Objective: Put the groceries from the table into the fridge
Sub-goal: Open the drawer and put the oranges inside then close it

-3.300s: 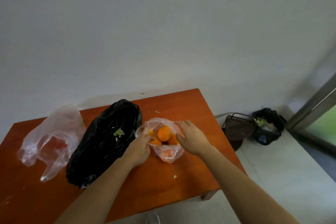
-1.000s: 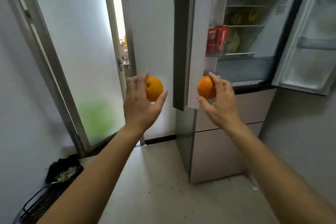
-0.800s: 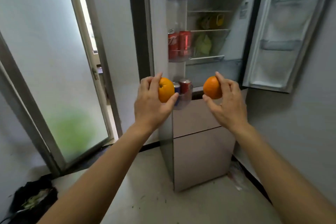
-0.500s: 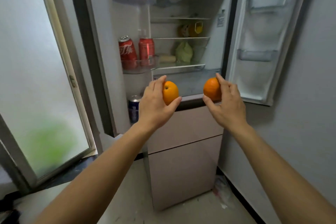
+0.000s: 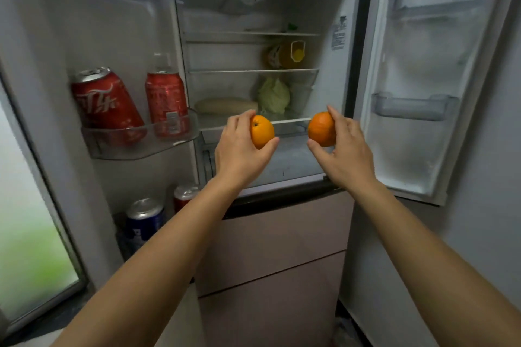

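Frosted glass door [image 5: 25,205] far L; grey wall [image 5: 493,248] far R.

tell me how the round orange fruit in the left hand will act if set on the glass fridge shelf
The round orange fruit probably rolls on the flat glass shelf unless rested against something like the pale green cabbage. It seems firm: the left hand grips it with fingers and thumb and no dent shows.
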A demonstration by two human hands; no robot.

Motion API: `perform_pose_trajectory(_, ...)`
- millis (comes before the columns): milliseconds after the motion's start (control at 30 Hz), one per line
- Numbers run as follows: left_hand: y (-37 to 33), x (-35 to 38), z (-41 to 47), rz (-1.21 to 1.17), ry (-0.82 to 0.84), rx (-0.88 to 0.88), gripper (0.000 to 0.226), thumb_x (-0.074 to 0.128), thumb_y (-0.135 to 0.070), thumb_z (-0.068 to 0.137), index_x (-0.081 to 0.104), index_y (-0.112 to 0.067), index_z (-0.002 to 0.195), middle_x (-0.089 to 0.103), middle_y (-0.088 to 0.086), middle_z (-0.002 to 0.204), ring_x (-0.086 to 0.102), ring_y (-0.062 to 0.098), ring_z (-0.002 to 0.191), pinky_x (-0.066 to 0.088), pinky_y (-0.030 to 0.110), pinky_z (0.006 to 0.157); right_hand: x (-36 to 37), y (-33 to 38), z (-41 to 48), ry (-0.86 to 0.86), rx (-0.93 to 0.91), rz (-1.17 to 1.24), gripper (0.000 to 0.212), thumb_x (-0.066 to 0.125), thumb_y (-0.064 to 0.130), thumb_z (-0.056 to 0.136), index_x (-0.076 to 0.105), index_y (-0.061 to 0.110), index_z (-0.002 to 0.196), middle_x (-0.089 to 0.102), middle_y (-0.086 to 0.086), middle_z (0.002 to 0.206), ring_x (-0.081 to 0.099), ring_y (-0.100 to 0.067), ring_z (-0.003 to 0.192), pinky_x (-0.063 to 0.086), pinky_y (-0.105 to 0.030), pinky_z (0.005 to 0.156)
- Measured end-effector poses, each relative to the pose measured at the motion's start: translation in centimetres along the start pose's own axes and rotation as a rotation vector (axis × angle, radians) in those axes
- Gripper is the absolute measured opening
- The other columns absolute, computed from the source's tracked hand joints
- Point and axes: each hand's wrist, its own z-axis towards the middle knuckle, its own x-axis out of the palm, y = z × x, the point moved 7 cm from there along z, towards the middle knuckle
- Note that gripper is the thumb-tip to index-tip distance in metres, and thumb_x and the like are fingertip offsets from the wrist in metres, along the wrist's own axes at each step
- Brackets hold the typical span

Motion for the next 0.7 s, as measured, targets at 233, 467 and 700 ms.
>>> perform_pose_trajectory(233, 5.1, 9.0, 11.5, -0.141, -0.007, -0.121, 0.071, 0.077, -0.049, 0.077, 0.045, -0.028, 0.138, 0.049, 0.001, 0.133, 0.052, 0.023, 0.119, 0.048, 0.038, 0.095, 5.9, -3.8, 11.2, 0.027, -0.01, -0.087, 0.084, 0.06, 0.058, 0.091, 0.012, 0.039, 0.157, 0.039, -0.005, 0.145, 0.052, -0.027, 0.123, 0.045, -0.041, 0.093)
perform_pose_trajectory(467, 10.1, 16.4, 18.2, -0.146, 0.069, -0.208, 0.074, 0.08, -0.043, 0.074, 0.047, -0.028, 0.138, 0.049, 0.005, 0.132, 0.052, 0.028, 0.12, 0.046, 0.044, 0.101, 10.2, -8.0, 19.5, 0.034, 0.042, -0.047, 0.086, 0.064, 0.056, 0.089, 0.015, 0.035, 0.156, 0.041, -0.009, 0.147, 0.05, -0.03, 0.129, 0.044, -0.047, 0.097)
perform_pose_trajectory(700, 14.9, 21.0, 21.3, 0.1, 0.264, -0.279, 0.07, 0.081, -0.046, 0.07, 0.053, -0.027, 0.131, 0.057, 0.006, 0.124, 0.056, 0.028, 0.114, 0.048, 0.037, 0.093, 19.9, -11.0, 26.7, 0.41, 0.053, -0.03, 0.086, 0.076, 0.06, 0.076, 0.04, 0.027, 0.147, 0.054, -0.009, 0.14, 0.055, -0.032, 0.123, 0.047, -0.041, 0.099)
